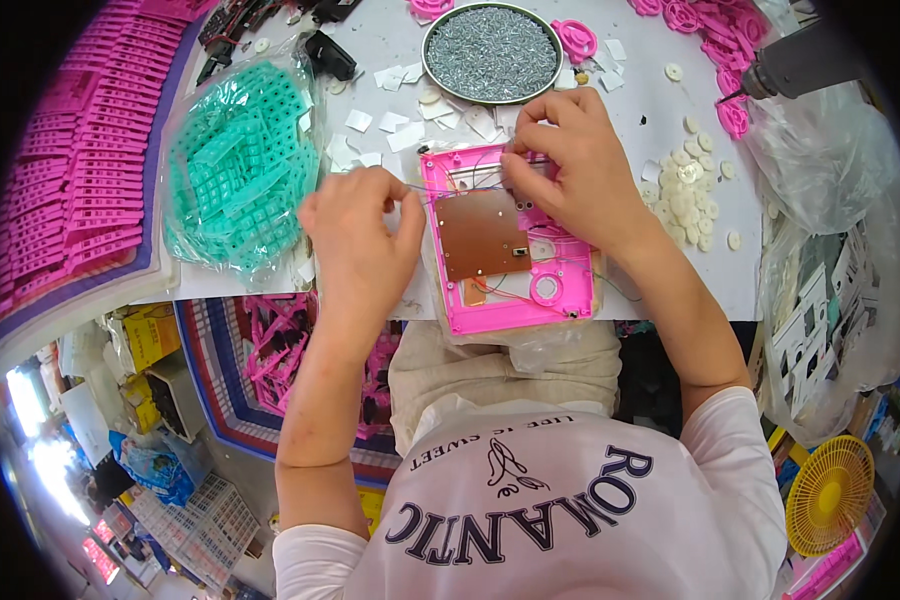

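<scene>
White, the table fills most of what I see from where I stand, and a person in a pale printed shirt sits at its near edge. Pink plastic parts stand in long stacked rows along the left side. Beside them a clear bag bulges with green plastic pieces.

Straight in front of the person, at the table's near edge, lies an open pink case, with clear plastic showing under its lower end. Both bare hands are over its upper part, well apart from each other. The left hand is just off the case's upper left edge, thumb and forefinger pinched on a thin wire that runs across the case. The right hand bends over the upper right corner, fingertips close to the case; I cannot tell whether they grip anything.

Beyond the case sits a round dish heaped with small screws. Inside the case, a flat brown board covers the left middle. A dark tool points in from the upper right. White paper squares lie around the dish, and small white discs are piled right of the right forearm.
</scene>
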The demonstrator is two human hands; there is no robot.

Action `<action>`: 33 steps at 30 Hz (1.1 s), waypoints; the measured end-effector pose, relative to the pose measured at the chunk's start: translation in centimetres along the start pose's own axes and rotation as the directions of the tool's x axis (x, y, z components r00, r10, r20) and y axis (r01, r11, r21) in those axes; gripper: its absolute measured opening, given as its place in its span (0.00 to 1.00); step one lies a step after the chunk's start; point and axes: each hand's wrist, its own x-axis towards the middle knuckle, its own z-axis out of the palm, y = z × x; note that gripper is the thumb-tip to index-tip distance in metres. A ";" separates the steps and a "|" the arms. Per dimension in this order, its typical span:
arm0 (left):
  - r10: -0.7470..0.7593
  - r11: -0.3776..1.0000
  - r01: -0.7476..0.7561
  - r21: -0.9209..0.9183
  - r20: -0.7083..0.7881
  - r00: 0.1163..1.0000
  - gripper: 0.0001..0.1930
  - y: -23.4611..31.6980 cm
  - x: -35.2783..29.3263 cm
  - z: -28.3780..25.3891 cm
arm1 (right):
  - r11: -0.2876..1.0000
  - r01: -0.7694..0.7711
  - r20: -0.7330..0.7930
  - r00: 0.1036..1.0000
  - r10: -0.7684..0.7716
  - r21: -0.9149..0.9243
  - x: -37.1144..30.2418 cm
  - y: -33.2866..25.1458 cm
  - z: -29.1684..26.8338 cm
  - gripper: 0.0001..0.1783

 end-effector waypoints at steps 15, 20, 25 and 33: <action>0.116 0.866 0.103 -0.489 0.396 0.911 0.10 2.8 5.4 1.8 | 0.988 -0.055 -0.046 0.997 0.062 0.143 -2.2 0.1 -1.0 0.09; 0.104 0.916 0.031 -0.399 0.313 0.944 0.10 3.6 4.6 2.4 | 0.996 0.011 0.139 0.990 -0.024 0.094 -1.6 -1.0 -2.9 0.09; 0.069 0.898 0.062 -0.436 0.279 0.958 0.08 3.4 4.3 2.6 | 0.994 0.100 0.281 0.954 -0.106 0.036 -1.3 -2.5 -4.2 0.07; -0.003 0.846 0.104 -0.523 0.191 0.982 0.07 3.1 3.8 2.5 | 0.936 0.171 0.224 0.969 -0.103 -0.308 0.3 -1.0 -3.0 0.04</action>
